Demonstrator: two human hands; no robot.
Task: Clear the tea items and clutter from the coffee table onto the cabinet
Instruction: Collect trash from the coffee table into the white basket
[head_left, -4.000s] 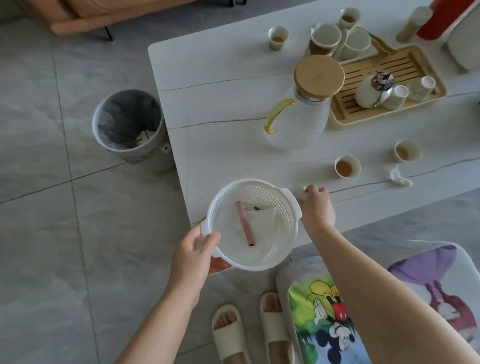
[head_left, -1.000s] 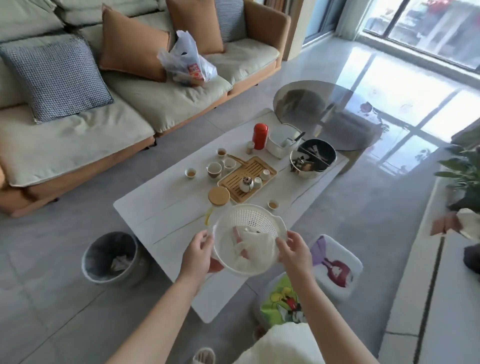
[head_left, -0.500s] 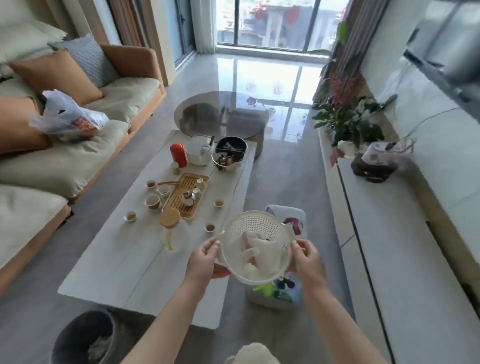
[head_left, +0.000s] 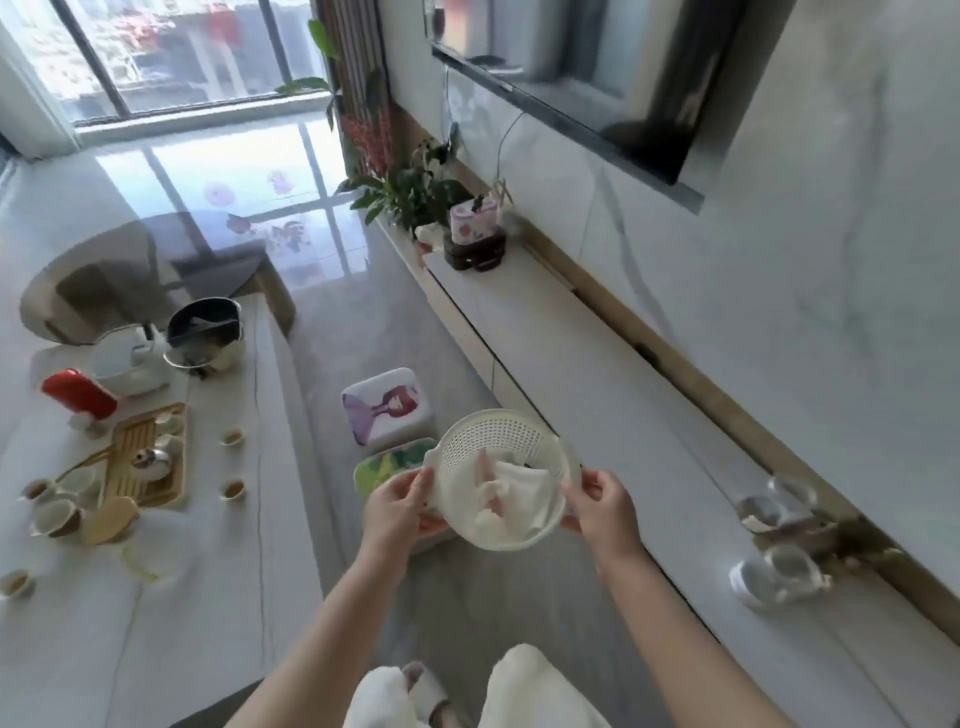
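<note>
Hands at mid-frame, both grasping white colander (head_left: 503, 478): left hand (head_left: 397, 506) curled round left rim handle, right hand (head_left: 602, 506) curled round right rim. Held in air between coffee table (head_left: 218, 613) and cabinet (head_left: 613, 415), tilted toward camera. Inside: crumpled white tissue (head_left: 511, 496) and pink strip (head_left: 487, 475), partly buried. Just beyond left hand, on floor: two printed stools (head_left: 387, 413). Farther left, on coffee table: wooden tea tray (head_left: 140, 457) with small teapot, scattered teacups (head_left: 232, 489), red canister (head_left: 78, 393), bowls (head_left: 205, 338) at far end. Right of right hand, on cabinet top: blurred cluster of cups (head_left: 779, 540). Farther back along cabinet: pink box on dark stand (head_left: 474, 234), potted plants (head_left: 410, 192).
</note>
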